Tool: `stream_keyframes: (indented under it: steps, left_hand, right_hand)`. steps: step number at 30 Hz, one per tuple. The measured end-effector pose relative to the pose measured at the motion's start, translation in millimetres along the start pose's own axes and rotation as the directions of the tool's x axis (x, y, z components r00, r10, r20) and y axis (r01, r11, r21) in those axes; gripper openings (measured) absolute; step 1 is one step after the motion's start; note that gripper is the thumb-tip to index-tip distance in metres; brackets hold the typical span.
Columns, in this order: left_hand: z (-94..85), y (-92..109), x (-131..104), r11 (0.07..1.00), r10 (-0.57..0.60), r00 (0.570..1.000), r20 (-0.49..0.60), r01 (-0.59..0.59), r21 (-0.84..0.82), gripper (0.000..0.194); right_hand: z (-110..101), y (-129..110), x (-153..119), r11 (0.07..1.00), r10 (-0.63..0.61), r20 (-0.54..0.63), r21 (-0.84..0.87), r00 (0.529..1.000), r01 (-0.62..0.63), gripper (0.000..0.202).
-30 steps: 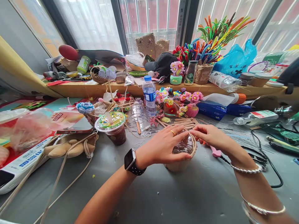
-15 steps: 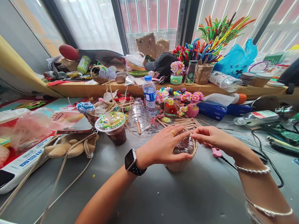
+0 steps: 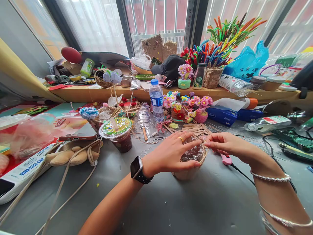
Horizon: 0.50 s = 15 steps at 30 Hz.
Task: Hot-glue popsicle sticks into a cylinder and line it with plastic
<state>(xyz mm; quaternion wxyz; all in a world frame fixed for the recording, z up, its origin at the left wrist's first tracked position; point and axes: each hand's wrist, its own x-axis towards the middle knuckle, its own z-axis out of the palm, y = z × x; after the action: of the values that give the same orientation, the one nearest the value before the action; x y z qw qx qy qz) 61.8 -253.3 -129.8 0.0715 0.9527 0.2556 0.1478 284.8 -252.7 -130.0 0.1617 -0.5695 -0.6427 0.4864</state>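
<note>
A round container with a twine-wrapped rim and a clear plastic inside stands on the grey table. Around its left and near edge lies my left hand, thumb and fingers spread on the rim, holding it. My right hand is just right of the rim, thumb and fingertips pinched together on a thin strand of twine that seems to run to the rim. A pink tool with a black cord lies below and behind my right hand.
Left of my hands stand a lidded cup and a clear plastic bottle piece. Behind are a water bottle, wooden sticks and crocheted flowers. A phone rests on a pouch at left; an empty bottle lies at right.
My right hand has moved slightly to the right, away from the container's rim. My left hand has stayed in place on the container.
</note>
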Motion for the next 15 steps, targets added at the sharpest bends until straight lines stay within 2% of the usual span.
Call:
stream_keyframes:
  steps: [4, 8, 10, 13, 15]
  left_hand:
    - [0.2, 0, 0, 1.0, 0.006, 1.0, 0.007, -0.006, 0.018, 0.055]
    - [1.3, 0, -1, 1.0, 0.006, 1.0, 0.0, -0.006, 0.024, 0.054]
    - [1.4, 0, -1, 1.0, 0.007, 1.0, -0.004, -0.007, 0.021, 0.053]
    - [1.2, 0, -1, 1.0, 0.0, 1.0, -0.002, 0.0, 0.014, 0.053]
    - [0.8, 0, -1, 1.0, -0.004, 1.0, 0.004, 0.004, 0.009, 0.053]
  right_hand:
    - [0, -1, -2, 0.998, 0.036, -0.027, 0.044, 0.999, -0.035, 0.034]
    - [-2, -5, -3, 0.999, 0.025, -0.162, 0.041, 0.987, -0.019, 0.037]
    - [-7, -2, -3, 0.997, 0.016, -0.274, -0.063, 0.962, -0.035, 0.036]
    - [-18, 13, -1, 0.913, 0.04, -0.455, -0.344, 0.89, -0.217, 0.032]
    - [-24, 27, 2, 0.86, 0.044, -0.519, -0.415, 0.854, -0.296, 0.029]
